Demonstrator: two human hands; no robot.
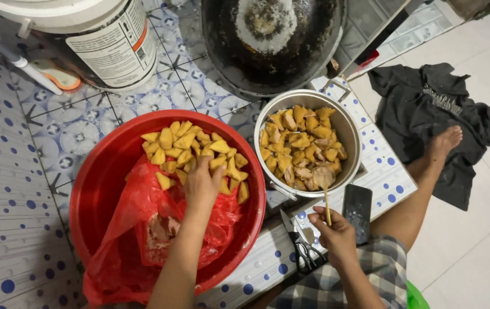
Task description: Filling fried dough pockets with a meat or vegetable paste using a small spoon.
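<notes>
The left hand (202, 182) is laid on a heap of yellow fried tofu pieces (196, 151) inside a red basin (99, 189), its fingers curled down into the pile; whether a piece is actually pinched cannot be told. A crumpled red plastic bag (136, 229) is spread under the heap and hangs over the basin's near rim. The right hand (332, 229) is clenched around the handle of a spoon (325, 191), whose bowl is dipped into a metal pot (350, 129) filled with more tofu. Scissors (302, 246) and a dark phone (357, 212) lie on the tiled counter (393, 177) just beside that hand. A black wok (270, 43) and a white bucket (96, 40) stand further back
</notes>
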